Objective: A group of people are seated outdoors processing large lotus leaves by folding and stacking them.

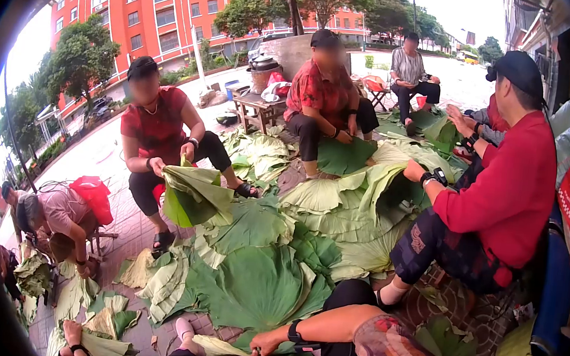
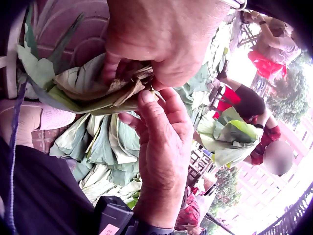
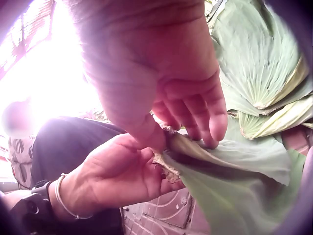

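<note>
Both of my hands meet on a folded bundle of lotus leaves [image 1: 217, 347], low in the head view. In the left wrist view, my left hand [image 2: 164, 36] comes from above and pinches the leaf's dry, brownish torn edge [image 2: 128, 93]. My right hand [image 2: 164, 139] pinches the same edge from below, thumb on top. The right wrist view has my right hand [image 3: 156, 73] over the gathered end, its thumb against the leaf and its fingers reaching behind. There my left hand [image 3: 115, 171], wearing a bracelet, holds from beneath, with green leaf [image 3: 230, 196] hanging down to the right.
A wide pile of lotus leaves [image 1: 258, 287] covers the paving ahead. Several seated people surround it; a person in red [image 1: 501, 190] sits close on my right, another [image 1: 166, 140] holds leaves at the left. A small wooden table [image 1: 260, 108] stands behind the pile.
</note>
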`<state>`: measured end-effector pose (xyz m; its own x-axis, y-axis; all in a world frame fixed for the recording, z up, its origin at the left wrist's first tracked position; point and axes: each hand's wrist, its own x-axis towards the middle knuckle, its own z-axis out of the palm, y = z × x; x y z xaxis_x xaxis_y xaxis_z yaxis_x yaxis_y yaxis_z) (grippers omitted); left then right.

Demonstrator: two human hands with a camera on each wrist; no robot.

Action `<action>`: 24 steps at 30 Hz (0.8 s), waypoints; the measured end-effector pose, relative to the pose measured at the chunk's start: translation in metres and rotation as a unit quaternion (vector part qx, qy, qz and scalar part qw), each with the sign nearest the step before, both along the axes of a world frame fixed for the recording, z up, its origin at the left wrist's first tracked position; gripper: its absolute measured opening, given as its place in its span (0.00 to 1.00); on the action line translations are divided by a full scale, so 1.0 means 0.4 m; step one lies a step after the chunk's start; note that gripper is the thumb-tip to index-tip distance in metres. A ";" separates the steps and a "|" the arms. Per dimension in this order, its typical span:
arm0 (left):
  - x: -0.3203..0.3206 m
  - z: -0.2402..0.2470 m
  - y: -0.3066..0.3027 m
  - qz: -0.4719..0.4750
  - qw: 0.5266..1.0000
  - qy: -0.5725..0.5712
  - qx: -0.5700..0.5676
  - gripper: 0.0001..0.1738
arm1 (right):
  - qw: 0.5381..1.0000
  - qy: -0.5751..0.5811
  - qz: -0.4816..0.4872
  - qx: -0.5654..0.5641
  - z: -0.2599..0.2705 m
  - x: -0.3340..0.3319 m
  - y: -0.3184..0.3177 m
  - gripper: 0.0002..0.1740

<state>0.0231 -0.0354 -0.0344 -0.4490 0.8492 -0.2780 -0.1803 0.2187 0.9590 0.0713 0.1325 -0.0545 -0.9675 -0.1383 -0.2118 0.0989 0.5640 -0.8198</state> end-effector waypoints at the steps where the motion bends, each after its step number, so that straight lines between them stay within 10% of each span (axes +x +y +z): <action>1: 0.006 0.024 -0.001 -0.005 0.999 0.030 0.018 0.19 | 1.000 -0.006 -0.003 -0.009 -0.001 -0.002 0.005 0.17; 4: -0.001 0.016 -0.002 -0.021 0.999 0.044 0.014 0.18 | 1.000 -0.004 0.002 0.005 -0.004 -0.006 0.008 0.16; 9: 0.001 0.046 -0.005 0.059 0.966 -0.248 -0.043 0.14 | 0.997 -0.006 0.029 0.066 0.048 0.004 0.007 0.12; 13: 0.033 0.122 0.003 0.083 0.980 -0.162 -0.080 0.11 | 0.984 0.130 -0.097 0.078 0.091 0.029 0.046 0.09; 17: -0.003 0.015 -0.003 0.019 0.998 -0.043 -0.052 0.11 | 0.984 0.088 -0.124 0.092 0.095 0.040 0.061 0.11; 24: -0.046 -0.162 0.049 0.122 0.956 -0.264 -0.025 0.16 | 0.977 0.033 -0.139 0.158 0.174 0.020 0.092 0.09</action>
<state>0.0047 -0.0159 -0.0994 -0.4186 0.7168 -0.5576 -0.6878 0.1508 0.7101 0.0792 0.1693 0.0153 -0.9714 0.1942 -0.1369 0.2369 0.7489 -0.6189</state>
